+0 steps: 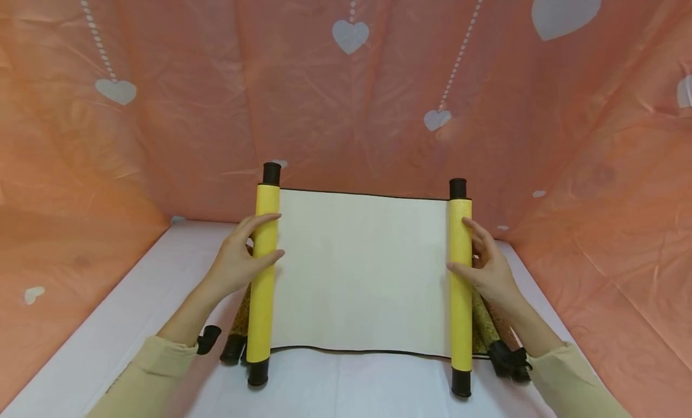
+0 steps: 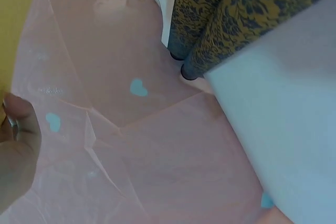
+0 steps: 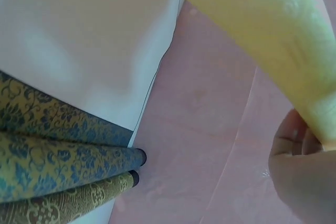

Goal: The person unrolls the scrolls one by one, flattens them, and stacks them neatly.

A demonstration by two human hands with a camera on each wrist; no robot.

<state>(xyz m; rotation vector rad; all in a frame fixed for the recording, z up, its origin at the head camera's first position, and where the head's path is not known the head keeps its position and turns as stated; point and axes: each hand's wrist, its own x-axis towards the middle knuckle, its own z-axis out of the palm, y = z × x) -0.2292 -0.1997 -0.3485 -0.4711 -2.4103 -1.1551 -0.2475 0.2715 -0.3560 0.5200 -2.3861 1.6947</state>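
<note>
A hanging scroll with blank cream paper (image 1: 362,268) is spread open between two yellow rolls with black end knobs. Around the left roll (image 1: 262,313) my left hand (image 1: 235,259) curls, thumb in front and fingers at the outer side. My right hand (image 1: 489,271) grips the right roll (image 1: 461,328) in the same way, a bit above its middle. Both wrist views catch part of a hand on yellow: the left hand (image 2: 18,156) at the left edge, the right hand (image 3: 302,177) at the lower right.
Behind the held scroll, patterned scroll rolls lie on the white table (image 1: 335,391), one at left (image 1: 239,319) and another at right (image 1: 485,322). The right wrist view shows blue-and-gold rolls (image 3: 68,163) beside white paper (image 3: 89,35). Pink heart-printed cloth (image 1: 303,106) surrounds the table.
</note>
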